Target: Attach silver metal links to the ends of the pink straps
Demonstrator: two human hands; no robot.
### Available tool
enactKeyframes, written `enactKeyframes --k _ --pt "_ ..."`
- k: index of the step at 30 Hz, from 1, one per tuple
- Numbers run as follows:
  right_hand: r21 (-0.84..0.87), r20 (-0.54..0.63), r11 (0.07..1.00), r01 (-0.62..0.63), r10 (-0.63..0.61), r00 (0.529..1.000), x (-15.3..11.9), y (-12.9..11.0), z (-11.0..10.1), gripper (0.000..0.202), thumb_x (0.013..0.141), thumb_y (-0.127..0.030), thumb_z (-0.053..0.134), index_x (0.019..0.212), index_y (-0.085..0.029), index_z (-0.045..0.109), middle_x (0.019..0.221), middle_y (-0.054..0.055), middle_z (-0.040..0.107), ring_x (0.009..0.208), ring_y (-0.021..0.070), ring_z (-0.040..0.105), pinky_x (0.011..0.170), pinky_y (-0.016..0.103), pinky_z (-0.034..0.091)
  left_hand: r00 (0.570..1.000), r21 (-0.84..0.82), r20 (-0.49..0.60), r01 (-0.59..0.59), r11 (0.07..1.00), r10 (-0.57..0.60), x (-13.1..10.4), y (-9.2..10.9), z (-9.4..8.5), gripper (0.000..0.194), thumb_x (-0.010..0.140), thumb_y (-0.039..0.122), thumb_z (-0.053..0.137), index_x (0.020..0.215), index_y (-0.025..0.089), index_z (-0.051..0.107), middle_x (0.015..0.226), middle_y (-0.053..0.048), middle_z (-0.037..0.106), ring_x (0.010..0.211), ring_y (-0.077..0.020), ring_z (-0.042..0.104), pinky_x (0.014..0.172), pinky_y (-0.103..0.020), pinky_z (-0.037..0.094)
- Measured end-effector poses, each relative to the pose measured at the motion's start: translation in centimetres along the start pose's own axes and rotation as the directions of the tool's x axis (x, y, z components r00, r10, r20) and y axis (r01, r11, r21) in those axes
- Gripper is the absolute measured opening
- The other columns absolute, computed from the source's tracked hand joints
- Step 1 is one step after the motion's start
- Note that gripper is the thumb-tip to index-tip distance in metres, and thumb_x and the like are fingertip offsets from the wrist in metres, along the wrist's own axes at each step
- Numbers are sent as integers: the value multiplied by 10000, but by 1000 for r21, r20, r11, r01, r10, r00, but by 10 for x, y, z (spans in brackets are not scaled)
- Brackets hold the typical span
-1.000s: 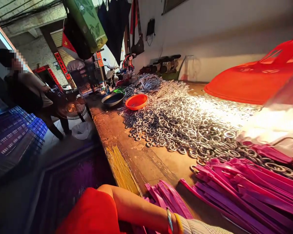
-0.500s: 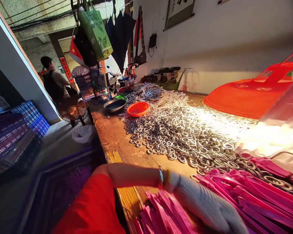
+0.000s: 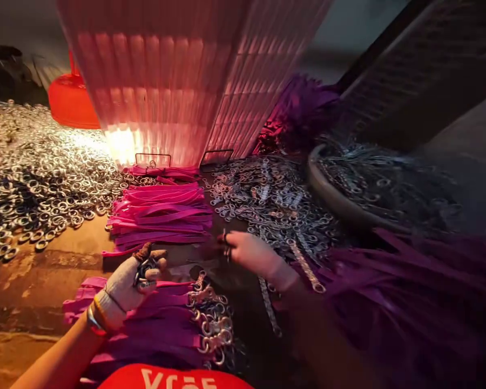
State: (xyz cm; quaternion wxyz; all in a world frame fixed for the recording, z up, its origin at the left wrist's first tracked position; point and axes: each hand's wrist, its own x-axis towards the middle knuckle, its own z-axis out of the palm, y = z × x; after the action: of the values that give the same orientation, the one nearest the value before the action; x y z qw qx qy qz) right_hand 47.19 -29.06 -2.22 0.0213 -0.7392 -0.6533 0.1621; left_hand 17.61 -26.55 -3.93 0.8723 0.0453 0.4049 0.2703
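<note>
My left hand (image 3: pixel 123 283), in a pale glove with dark fingertips, is turned palm up with fingers curled around several small metal rings (image 3: pixel 146 272). It sits over the near row of pink-purple straps (image 3: pixel 154 319), whose right ends carry metal rings and links (image 3: pixel 213 321). To its right, my right hand (image 3: pixel 257 256) is closed in a pinch at the fingertips. A small dark thing shows there, too blurred to name. Just beyond both hands lies a second stack of pink straps (image 3: pixel 162 216), without metal at its visible right ends.
Loose metal rings (image 3: pixel 56 183) are heaped at left under a red lamp (image 3: pixel 73 100). Ribbed translucent panels (image 3: pixel 157 97) stand behind. Metal links (image 3: pixel 271 189) lie at right, beside a round basin (image 3: pixel 328 189) full of metal pieces. Purple straps (image 3: pixel 400 302) fill the near right.
The view has swung right and down from the long bench. My left hand, earlier palm down by the straps, is now palm up with rings. My right hand has come into view.
</note>
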Motion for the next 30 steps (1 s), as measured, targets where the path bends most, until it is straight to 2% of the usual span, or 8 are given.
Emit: enactKeyframes --k 3,7,14,18,22,26,28,30 --pt "-137 -72 959 -248 240 968 53 27 -18 302 951 -303 500 1097 -177 732 1040 150 733 957 258 678 759 299 458 996 8 23 83 997 -83 9 -14 16 220 979 207 448 1036 70 611 826 -105 647 392 -47 435 283 -119 238" --pt "-234 -124 908 -348 328 937 101 35 -3 347 921 -191 487 1167 -68 699 1133 259 680 1070 316 657 828 341 472 986 53 78 144 988 -147 12 -18 18 216 859 99 527 1060 89 604 838 -94 646 405 -55 452 293 -121 248" --pt "-244 -58 888 -391 389 920 125 29 24 338 863 -58 500 1127 -19 708 1101 286 684 1040 331 674 837 373 486 999 37 8 35 999 -35 7 -28 9 173 830 117 532 992 130 592 808 -70 647 379 -55 412 293 -138 218" --pt "-176 -109 911 -373 358 927 111 34 21 323 852 -112 546 1122 -26 701 1120 274 676 1084 345 648 874 361 469 999 101 -9 33 994 -32 2 -31 11 39 847 174 550 838 137 559 796 -66 655 352 -40 362 291 -153 171" --pt "-69 -205 935 -349 329 922 82 31 17 377 877 -158 495 1172 23 643 1197 310 624 1173 376 574 936 399 447 1000 264 -7 13 964 -12 -2 -33 14 157 812 276 646 804 132 585 700 -30 621 358 -44 353 309 -174 202" --pt "204 -127 965 -163 191 973 29 -2 18 404 915 -146 365 1233 -107 612 1064 141 709 933 230 658 803 311 514 995 474 91 -78 877 39 -4 -38 14 258 795 372 688 806 118 645 531 39 466 370 -51 323 332 -179 173" --pt "542 -68 839 59 -27 997 -3 -29 20 386 920 -212 404 1240 -155 612 1032 84 715 877 197 659 781 296 528 988 566 123 -145 812 90 -3 -41 14 314 817 432 686 807 119 659 503 43 451 358 -55 315 332 -190 165" --pt "732 -13 665 145 -200 980 -30 -55 24 386 893 -280 509 1253 -187 614 1023 55 713 888 194 657 811 307 536 971 615 153 -239 751 184 0 -45 14 337 797 446 733 820 116 672 551 19 525 368 -52 356 347 -186 214"
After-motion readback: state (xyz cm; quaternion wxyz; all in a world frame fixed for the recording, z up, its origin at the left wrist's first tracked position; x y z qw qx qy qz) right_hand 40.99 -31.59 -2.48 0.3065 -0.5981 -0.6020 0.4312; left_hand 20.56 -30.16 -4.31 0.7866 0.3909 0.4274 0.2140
